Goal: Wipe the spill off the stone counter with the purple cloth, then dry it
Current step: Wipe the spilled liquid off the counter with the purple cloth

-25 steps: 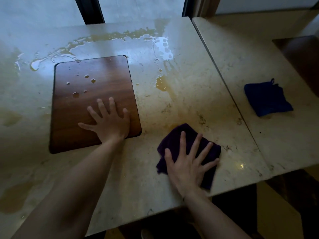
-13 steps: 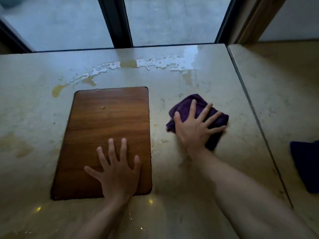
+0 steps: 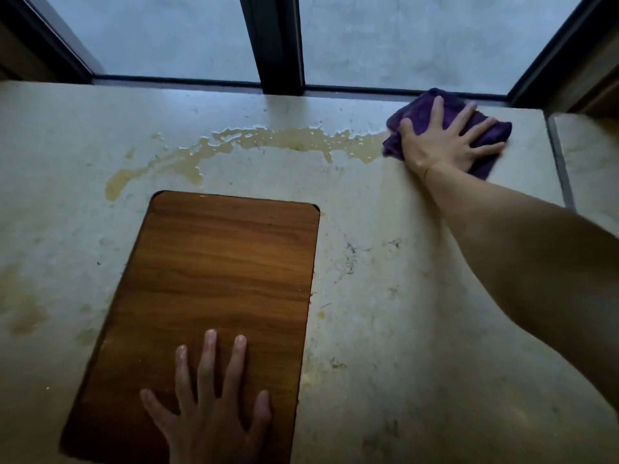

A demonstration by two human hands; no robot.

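- Right hand (image 3: 447, 147), fingers straight and spread, presses the cloth (image 3: 418, 112) flat in the upper right of the frame; half a second ago it lay mid-counter beside the board (image 3: 214, 279).
- Cloth now touches the spill's (image 3: 268, 139) right end, just below the window frame (image 3: 274, 45).
- Left hand (image 3: 209, 413), fingers splayed flat, stays on the board's lower end.
- Bare counter (image 3: 385, 296) lies between board and right forearm; a seam (image 3: 562, 169) runs right of the cloth.
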